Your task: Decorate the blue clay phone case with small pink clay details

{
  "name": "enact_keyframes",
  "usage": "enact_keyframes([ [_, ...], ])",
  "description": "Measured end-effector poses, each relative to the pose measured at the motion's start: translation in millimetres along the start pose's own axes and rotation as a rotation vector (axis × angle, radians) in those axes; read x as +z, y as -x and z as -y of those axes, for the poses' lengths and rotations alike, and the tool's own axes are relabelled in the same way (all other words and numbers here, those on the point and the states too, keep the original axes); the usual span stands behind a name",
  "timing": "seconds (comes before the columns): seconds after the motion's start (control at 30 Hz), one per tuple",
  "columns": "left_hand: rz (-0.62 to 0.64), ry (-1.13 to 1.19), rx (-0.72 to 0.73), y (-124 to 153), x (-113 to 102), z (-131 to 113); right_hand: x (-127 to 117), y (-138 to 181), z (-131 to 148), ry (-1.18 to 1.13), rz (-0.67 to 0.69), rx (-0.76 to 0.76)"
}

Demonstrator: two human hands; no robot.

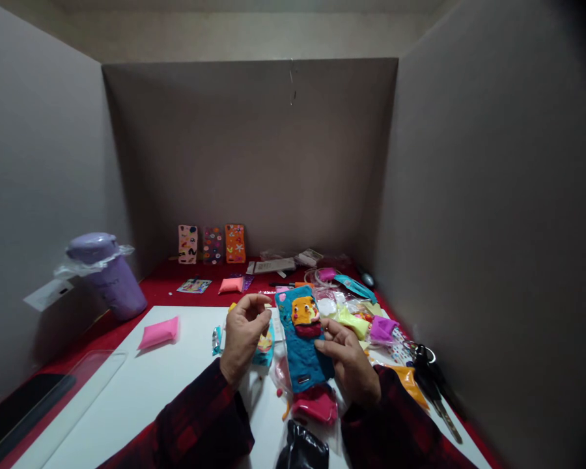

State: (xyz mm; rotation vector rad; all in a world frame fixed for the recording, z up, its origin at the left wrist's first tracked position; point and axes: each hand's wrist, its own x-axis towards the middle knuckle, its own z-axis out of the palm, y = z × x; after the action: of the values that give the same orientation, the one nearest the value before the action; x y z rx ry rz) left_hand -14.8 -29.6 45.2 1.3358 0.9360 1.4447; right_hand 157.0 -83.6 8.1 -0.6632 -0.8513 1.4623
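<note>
My right hand [349,358] grips a phone case [300,365] by its right edge and tilts it up over the white board. Teal clay covers the case, with an orange clay face and a dark red band below it. Beside the case's upper left, my left hand [247,335] is closed, thumb and fingertips pinched together. Whatever may be between those fingertips is too small to make out. Under the case lies a clear bag of red clay [317,404], and nearer to me a black clay packet [303,446].
A pink clay packet [159,333] lies on the white board [176,384]. On the left stands a purple tumbler [112,277]. Several clay bags, including a purple one [383,329], crowd the right, near keys [424,371]. Three decorated cases [213,245] lean at the back.
</note>
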Motion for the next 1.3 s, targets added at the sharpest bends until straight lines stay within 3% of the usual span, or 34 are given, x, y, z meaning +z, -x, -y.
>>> enact_keyframes([
  [0.23,0.040,0.082,-0.178,-1,0,9,-1,-1,0,-0.001,0.001,-0.010],
  [0.5,0.245,0.124,-0.358,3,6,7,-4,-2,-2,0.014,0.016,-0.010],
  [0.93,0.258,0.176,-0.350,1,5,18,-3,-2,-3,0.015,0.023,-0.010],
  [1.3,0.347,0.285,-0.380,4,4,6,-2,0,-1,-0.007,0.027,-0.014],
])
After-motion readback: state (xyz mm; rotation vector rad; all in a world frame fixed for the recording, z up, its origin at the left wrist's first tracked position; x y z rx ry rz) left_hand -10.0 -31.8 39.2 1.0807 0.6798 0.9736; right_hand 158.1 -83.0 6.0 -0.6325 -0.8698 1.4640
